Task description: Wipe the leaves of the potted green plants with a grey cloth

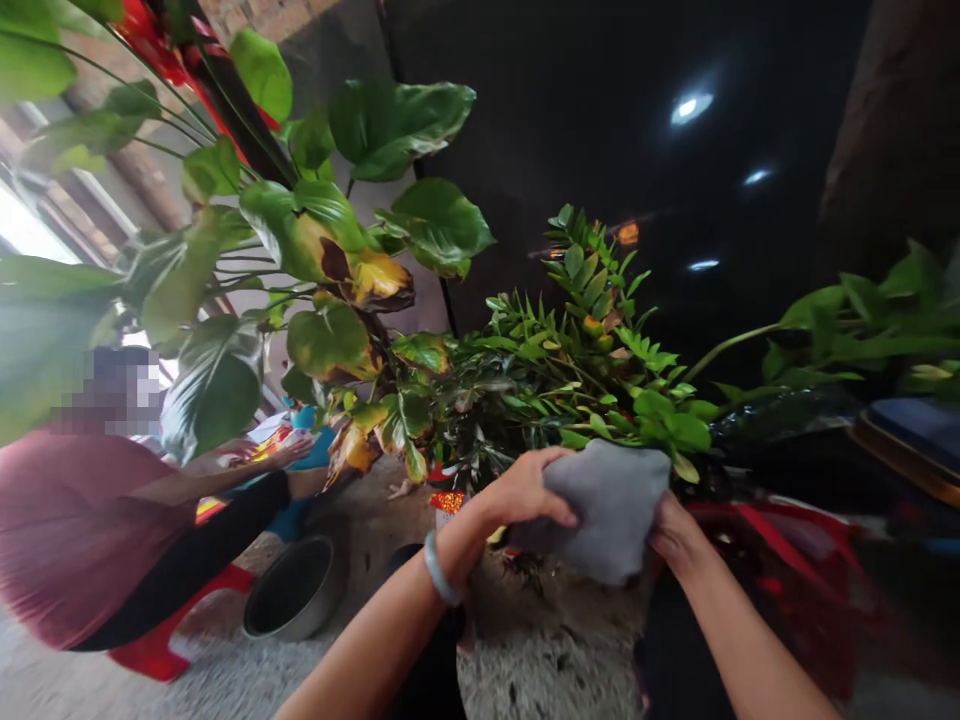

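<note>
A grey cloth (609, 510) hangs between both my hands in front of the potted plants. My left hand (525, 490) grips its left edge with the fingers curled over the top; a pale bangle (441, 570) sits on that wrist. My right hand (675, 535) holds the cloth's right side, its fingers mostly hidden behind the fabric. Just behind the cloth grows a bushy plant with small glossy leaves (577, 360). A taller plant with large leaves, some yellow and brown (352, 270), stands to the left.
A person in a dark red top (82, 530) sits at the left on a red stool (157, 645), arms stretched toward colourful things. A metal bowl (292, 590) lies on the concrete floor. A dark glossy wall stands behind. Red objects (780, 560) sit low on the right.
</note>
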Tool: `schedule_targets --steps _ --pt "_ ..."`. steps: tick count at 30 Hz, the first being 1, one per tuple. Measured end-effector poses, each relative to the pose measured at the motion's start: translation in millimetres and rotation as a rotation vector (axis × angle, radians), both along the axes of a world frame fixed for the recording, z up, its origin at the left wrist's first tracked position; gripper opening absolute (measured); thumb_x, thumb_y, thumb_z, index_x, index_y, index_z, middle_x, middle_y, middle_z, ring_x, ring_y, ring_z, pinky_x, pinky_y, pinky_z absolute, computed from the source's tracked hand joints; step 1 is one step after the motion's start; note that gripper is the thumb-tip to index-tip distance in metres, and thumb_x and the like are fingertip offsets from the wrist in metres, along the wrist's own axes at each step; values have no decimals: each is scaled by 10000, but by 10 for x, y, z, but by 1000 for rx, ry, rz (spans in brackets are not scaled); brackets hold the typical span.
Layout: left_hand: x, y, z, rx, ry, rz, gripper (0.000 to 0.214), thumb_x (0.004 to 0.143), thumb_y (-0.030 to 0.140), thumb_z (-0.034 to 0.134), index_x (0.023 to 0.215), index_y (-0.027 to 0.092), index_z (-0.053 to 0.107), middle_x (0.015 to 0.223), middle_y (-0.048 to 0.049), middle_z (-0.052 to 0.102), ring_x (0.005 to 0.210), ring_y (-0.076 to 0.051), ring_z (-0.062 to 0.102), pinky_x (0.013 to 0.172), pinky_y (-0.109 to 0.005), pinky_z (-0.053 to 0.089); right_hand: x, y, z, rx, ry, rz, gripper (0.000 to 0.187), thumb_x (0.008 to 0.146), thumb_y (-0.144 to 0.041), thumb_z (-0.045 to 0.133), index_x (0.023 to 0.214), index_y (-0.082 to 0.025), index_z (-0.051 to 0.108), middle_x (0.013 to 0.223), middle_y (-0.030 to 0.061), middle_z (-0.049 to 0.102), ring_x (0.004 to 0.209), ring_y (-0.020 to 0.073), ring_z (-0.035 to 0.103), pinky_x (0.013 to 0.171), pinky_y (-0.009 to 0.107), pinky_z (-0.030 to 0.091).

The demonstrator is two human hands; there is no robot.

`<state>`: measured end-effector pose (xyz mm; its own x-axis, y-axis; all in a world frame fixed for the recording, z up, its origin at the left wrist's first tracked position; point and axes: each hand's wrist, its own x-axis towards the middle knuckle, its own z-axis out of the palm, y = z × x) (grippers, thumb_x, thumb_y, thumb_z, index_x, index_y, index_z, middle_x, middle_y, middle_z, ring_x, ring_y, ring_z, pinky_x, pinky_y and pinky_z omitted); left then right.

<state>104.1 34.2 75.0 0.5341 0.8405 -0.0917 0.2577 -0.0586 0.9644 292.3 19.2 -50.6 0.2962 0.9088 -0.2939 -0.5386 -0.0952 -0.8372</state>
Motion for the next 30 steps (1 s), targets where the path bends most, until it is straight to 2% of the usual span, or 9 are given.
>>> schedule_targets --steps 2,5,10,12,16,18,26,28,30 --pt "-291 -37 12 -21 70 -15 608 328 98 800 927 177 725 801 28 639 821 -215 552 715 -272 426 25 -22 15 -31 23 28 213 492 -269 776 577 -221 588 478 -8 623 409 151 534 447 287 442" --pt "-546 24 143 -17 -25 189 613 366 120 776 972 183 708 777 33 636 768 -187 550 668 -249 428 41 -40 119 -41 101 68 259 458 -282 800 642 -211 632 508 -27 641 400 134 523 426 261 418" --pt "-295 171 203 100 -316 514 669 407 166 752 1067 167 646 814 21 624 761 -180 549 665 -252 452 -50 -19 244 -33 181 37 316 420 -304 836 658 -216 647 563 -18 682 444 146 562 412 248 407" --pt "-172 136 138 90 -288 469 674 400 158 760 1065 168 652 801 27 618 754 -177 545 664 -251 451 -93 -3 211 -29 182 22 328 407 -324 841 648 -225 641 559 -25 678 439 145 559 407 250 411" --pt "-210 -54 37 62 12 64 633 370 110 795 992 198 711 835 30 647 824 -206 569 723 -262 453 -104 16 57 25 165 9 321 411 -355 846 611 -240 622 542 -33 670 440 151 562 442 274 453" --pt "-328 -103 56 87 103 -29 608 371 92 792 964 210 729 869 29 663 866 -223 579 765 -274 453 -78 11 2 45 184 -1 326 422 -365 852 622 -245 624 554 -38 678 474 160 589 466 278 473" --pt "-343 291 134 296 -140 539 610 430 125 744 1034 166 675 808 27 634 769 -180 557 697 -252 434 -27 7 76 97 273 60 372 473 -365 863 771 -271 663 693 -53 728 603 172 649 514 276 508" --pt "-290 283 42 264 -107 531 599 424 109 732 1017 170 677 774 38 629 745 -176 557 681 -252 438 -25 17 49 89 239 42 345 471 -331 856 747 -264 660 686 -42 728 630 190 655 523 288 505" --pt "-312 186 -41 184 4 368 574 392 83 741 957 178 701 755 41 640 741 -187 565 678 -260 442 -15 22 -5 65 204 27 338 453 -296 849 729 -260 659 657 -34 722 643 211 658 512 298 494"
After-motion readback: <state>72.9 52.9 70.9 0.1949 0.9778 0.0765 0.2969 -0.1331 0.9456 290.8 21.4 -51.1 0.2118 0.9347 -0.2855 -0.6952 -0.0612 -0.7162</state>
